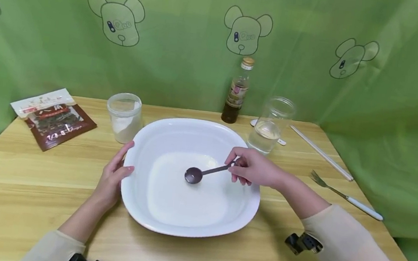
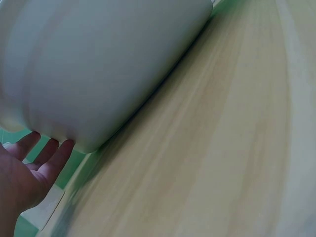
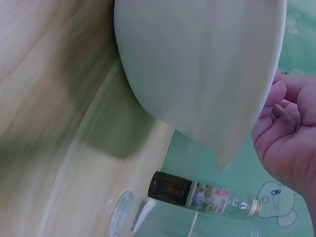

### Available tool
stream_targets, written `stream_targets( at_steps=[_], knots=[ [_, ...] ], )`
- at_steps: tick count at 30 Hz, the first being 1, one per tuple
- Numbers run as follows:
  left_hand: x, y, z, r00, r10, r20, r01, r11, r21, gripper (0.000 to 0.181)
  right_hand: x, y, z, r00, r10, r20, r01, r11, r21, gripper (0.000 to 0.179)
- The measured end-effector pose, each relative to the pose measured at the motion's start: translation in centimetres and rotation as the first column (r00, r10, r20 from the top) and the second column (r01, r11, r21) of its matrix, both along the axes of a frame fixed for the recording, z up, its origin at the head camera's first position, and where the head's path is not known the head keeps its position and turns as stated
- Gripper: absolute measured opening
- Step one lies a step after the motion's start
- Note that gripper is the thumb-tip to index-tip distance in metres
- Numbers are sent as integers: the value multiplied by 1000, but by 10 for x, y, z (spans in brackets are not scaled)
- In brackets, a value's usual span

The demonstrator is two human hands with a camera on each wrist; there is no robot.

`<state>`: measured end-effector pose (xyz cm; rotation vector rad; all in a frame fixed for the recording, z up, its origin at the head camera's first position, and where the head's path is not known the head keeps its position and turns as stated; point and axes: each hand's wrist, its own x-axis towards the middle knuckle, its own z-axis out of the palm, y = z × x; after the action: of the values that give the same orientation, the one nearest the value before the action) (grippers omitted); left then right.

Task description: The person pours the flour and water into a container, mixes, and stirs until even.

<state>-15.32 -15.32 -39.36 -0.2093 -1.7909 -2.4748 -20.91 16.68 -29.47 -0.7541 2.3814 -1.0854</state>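
Observation:
A white basin (image 1: 189, 216) stands on the wooden table in front of me. My left hand (image 1: 110, 179) holds its left side, with the thumb over the rim and several fingers (image 2: 57, 160) against the outer wall in the left wrist view. My right hand (image 1: 253, 167) pinches the handle end of a dark measuring spoon (image 1: 193, 175) over the basin's inside. The spoon's bowl faces up, with a shiny spot in it; its contents are unclear. In the right wrist view, the right hand (image 3: 291, 116) shows beside the rim, and the basin's wall hides the spoon.
Behind the basin stand a jar of white powder (image 1: 124, 121), a bottle of dark liquid (image 1: 235, 94) and a glass jar of clear liquid (image 1: 265, 135). At left lies a brown packet (image 1: 55, 121). Chopsticks (image 1: 321, 152) and a fork (image 1: 347, 197) lie at right, a green curtain (image 1: 185, 70) behind.

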Motion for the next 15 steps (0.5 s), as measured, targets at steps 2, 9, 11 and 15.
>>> stream_targets(
  at_steps=[2,9,11,15],
  knots=[
    [0,0,0,1000,-1,1,1,1000,-2,59,-2,2,-2,1000,-26,-9,26,999,-24,8],
    [-1,0,-2,1000,8,0,-8,1000,-7,58,-4,1,-6,996,-53,-76,51,998,-28,9],
    [-1,0,-2,1000,8,-3,-8,1000,-8,58,-4,0,-6,993,-55,-101,55,998,-1,9],
    [-1,0,-2,1000,7,-9,-7,1000,-9,58,-6,-1,-7,985,-65,-161,71,997,34,10]
  ],
)
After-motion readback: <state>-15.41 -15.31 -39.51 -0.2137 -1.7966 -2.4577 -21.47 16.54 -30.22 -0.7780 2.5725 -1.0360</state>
